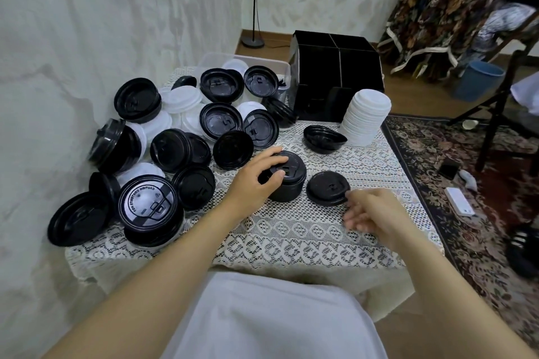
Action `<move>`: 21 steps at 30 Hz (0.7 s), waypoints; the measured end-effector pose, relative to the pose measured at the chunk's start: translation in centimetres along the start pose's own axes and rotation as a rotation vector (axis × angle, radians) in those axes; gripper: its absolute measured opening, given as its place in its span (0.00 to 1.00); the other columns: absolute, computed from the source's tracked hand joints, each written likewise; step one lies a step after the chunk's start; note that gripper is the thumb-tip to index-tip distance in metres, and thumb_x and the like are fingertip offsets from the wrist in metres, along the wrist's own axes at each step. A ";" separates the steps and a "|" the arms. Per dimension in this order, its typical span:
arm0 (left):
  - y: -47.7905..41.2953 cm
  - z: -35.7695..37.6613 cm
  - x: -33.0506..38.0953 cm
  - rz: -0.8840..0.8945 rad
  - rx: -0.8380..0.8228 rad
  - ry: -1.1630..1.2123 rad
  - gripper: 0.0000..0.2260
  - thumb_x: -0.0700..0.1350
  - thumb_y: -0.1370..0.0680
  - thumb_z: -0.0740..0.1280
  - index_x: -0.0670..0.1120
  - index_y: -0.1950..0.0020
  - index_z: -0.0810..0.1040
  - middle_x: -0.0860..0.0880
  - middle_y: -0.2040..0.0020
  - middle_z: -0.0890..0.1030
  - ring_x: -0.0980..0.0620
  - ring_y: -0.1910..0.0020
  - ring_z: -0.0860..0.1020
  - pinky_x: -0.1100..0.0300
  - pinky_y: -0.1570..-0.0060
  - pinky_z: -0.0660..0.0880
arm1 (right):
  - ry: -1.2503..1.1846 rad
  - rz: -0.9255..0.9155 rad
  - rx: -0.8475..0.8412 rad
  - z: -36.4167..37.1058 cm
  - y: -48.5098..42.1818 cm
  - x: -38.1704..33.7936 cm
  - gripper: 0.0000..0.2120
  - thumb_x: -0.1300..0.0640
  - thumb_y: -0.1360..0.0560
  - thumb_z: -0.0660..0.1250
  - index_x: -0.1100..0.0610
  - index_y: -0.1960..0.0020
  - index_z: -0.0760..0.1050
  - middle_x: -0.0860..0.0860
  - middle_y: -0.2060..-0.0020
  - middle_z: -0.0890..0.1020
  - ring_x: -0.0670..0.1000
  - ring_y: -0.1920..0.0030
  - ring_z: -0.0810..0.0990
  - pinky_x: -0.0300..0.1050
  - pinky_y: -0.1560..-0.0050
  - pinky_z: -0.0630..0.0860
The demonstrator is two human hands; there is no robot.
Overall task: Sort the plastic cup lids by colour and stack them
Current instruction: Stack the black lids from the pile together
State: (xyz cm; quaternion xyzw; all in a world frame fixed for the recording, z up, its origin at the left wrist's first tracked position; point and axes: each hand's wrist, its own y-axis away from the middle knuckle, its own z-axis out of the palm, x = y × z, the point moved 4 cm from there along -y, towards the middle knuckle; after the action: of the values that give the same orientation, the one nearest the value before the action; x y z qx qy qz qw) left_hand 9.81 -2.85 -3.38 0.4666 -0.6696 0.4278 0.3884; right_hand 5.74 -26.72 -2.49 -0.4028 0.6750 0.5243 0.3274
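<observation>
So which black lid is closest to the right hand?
The single black lid lying flat just right of the black stack, by the fingertips of the right hand; others sit further off.

Our left hand [262, 176] and right hand [372, 213] are both bare, and the right one's fingers are motion-blurred. Our forearms [175, 265] are bare too, uncovered down to the bottom frame edge. The only clothing we see is a plain pale grey-white garment [262, 320] at bottom centre, smooth fabric with a few soft folds. We can't tell whether it's a shirt or shorts.
</observation>
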 end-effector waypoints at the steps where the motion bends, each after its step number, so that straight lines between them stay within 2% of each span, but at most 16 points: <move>1: 0.0 0.0 0.0 -0.002 0.000 -0.001 0.12 0.43 0.20 0.65 0.53 0.38 0.77 0.61 0.32 0.69 0.66 0.33 0.65 0.66 0.34 0.61 | 0.104 0.018 -0.049 0.1 0.4 0.1 0.09 0.62 0.21 0.65 0.69 0.52 0.76 0.61 0.70 0.81 0.55 0.73 0.79 0.39 0.77 0.72; 3: 0.0 -0.1 0.0 -0.007 0.000 -0.001 0.12 0.43 0.20 0.64 0.53 0.38 0.77 0.62 0.32 0.69 0.67 0.33 0.65 0.67 0.35 0.61 | 0.278 0.028 -0.101 0.0 0.9 0.2 0.11 0.60 0.22 0.67 0.69 0.56 0.78 0.61 0.71 0.82 0.55 0.74 0.78 0.39 0.78 0.70; 6: 0.1 -0.1 0.0 -0.010 -0.005 0.003 0.12 0.43 0.20 0.64 0.54 0.38 0.77 0.62 0.32 0.69 0.67 0.33 0.64 0.66 0.34 0.61 | 0.435 -0.111 0.017 -0.7 0.3 -0.4 0.10 0.57 0.22 0.68 0.63 0.57 0.79 0.59 0.70 0.83 0.52 0.74 0.77 0.42 0.77 0.72; 9: 0.2 -0.1 0.2 -0.017 -0.002 0.003 0.12 0.43 0.20 0.64 0.55 0.39 0.77 0.62 0.32 0.69 0.66 0.33 0.65 0.69 0.36 0.62 | 0.519 -0.403 0.202 -1.2 -0.1 -1.7 0.02 0.58 0.24 0.69 0.51 0.53 0.78 0.51 0.61 0.81 0.50 0.65 0.76 0.51 0.62 0.76; 10: 0.2 -0.1 0.2 -0.017 -0.002 0.006 0.12 0.43 0.20 0.64 0.55 0.39 0.77 0.61 0.32 0.69 0.66 0.33 0.65 0.71 0.37 0.62 | 0.513 -0.467 0.186 -1.1 -0.1 -1.9 0.08 0.59 0.25 0.69 0.49 0.49 0.77 0.48 0.56 0.79 0.48 0.61 0.75 0.49 0.58 0.75; 12: 0.2 -0.1 0.3 -0.016 0.000 0.006 0.12 0.43 0.20 0.64 0.55 0.39 0.77 0.61 0.31 0.70 0.65 0.32 0.65 0.71 0.38 0.62 | 0.492 -0.521 0.042 -0.5 -0.4 -1.9 0.19 0.63 0.26 0.70 0.46 0.40 0.73 0.45 0.45 0.74 0.45 0.48 0.73 0.42 0.47 0.71; 14: 0.1 -0.1 0.3 -0.017 0.001 0.005 0.12 0.43 0.20 0.64 0.55 0.39 0.77 0.60 0.31 0.70 0.63 0.31 0.65 0.68 0.36 0.63 | 0.558 -0.533 -0.122 0.2 -0.8 -1.8 0.29 0.66 0.27 0.69 0.46 0.31 0.68 0.43 0.33 0.67 0.43 0.33 0.66 0.42 0.34 0.62; 15: 0.1 -0.1 0.3 -0.020 0.002 0.005 0.12 0.43 0.20 0.64 0.54 0.39 0.77 0.60 0.31 0.70 0.63 0.31 0.66 0.67 0.35 0.63 | 0.596 -0.531 -0.189 0.5 -1.1 -1.7 0.34 0.67 0.28 0.69 0.45 0.28 0.65 0.41 0.29 0.63 0.42 0.29 0.60 0.42 0.31 0.57; 17: 0.1 0.0 0.3 -0.023 0.003 0.004 0.12 0.42 0.20 0.64 0.54 0.39 0.77 0.61 0.32 0.70 0.63 0.31 0.66 0.65 0.35 0.63 | 0.651 -0.512 -0.271 0.9 -1.7 -1.6 0.38 0.69 0.29 0.67 0.45 0.24 0.61 0.39 0.28 0.60 0.39 0.27 0.55 0.37 0.29 0.50; 18: 0.2 0.0 0.3 -0.022 0.003 0.004 0.12 0.42 0.20 0.64 0.54 0.39 0.77 0.61 0.32 0.70 0.63 0.32 0.66 0.65 0.35 0.63 | 0.663 -0.508 -0.282 1.0 -1.9 -1.6 0.39 0.70 0.29 0.67 0.46 0.24 0.61 0.39 0.28 0.60 0.39 0.27 0.55 0.33 0.30 0.50; 20: 0.2 0.0 0.4 -0.018 0.001 0.000 0.12 0.43 0.20 0.64 0.54 0.39 0.77 0.61 0.32 0.70 0.64 0.31 0.65 0.65 0.34 0.63 | 0.673 -0.524 -0.270 1.2 -2.3 -1.8 0.36 0.69 0.29 0.68 0.48 0.26 0.64 0.41 0.31 0.65 0.42 0.28 0.61 0.26 0.34 0.54; 21: 0.2 -0.1 0.4 -0.018 0.000 -0.003 0.12 0.43 0.20 0.64 0.54 0.39 0.77 0.61 0.32 0.70 0.64 0.31 0.65 0.64 0.34 0.63 | 0.684 -0.536 -0.252 1.3 -2.6 -1.8 0.35 0.67 0.30 0.71 0.48 0.27 0.66 0.43 0.33 0.66 0.45 0.30 0.63 0.27 0.35 0.56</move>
State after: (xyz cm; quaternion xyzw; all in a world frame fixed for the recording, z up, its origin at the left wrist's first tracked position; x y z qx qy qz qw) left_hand 9.56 -2.87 -3.07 0.4731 -0.6661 0.4236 0.3912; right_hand 8.87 -25.47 -2.41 -0.7502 0.5473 0.3357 0.1581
